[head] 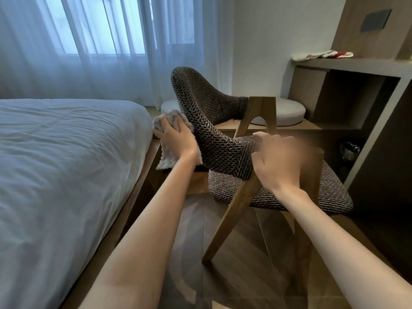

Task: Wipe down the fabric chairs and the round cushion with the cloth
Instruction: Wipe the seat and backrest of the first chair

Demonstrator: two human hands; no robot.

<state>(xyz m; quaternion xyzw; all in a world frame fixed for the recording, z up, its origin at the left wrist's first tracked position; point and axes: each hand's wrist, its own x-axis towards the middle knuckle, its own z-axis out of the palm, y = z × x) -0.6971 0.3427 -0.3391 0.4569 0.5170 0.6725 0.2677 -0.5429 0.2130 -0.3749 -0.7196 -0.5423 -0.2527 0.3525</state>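
While the cloth works the chair's outer curve, the scene sorts by size as follows.

Bed (55, 163): fills the near left, just beside the chair, so the wiping arm reaches along its edge.

Fabric chair (214, 139): stands between bed and shelving; its woven backrest curves round to the armrest over the wooden legs, with the padded seat below. This is the piece being wiped now.

Round cushion (287, 114): pale, lying on the low platform behind the chair, partly hidden by the wooden frame. Judged not yet reached.

Left hand (176, 139): its grip is closed on the cloth, palm pressing it against the outer side of the backrest, likely so the weave is rubbed with firm contact.

Right hand (276, 163): blurred; fingers curled over the near end of the backrest. Whether the grip is actually clamped cannot be told; it looks placed to steady the chair against the push.

Cloth (167, 157): light, bunched, its loose end hanging below the left wrist.
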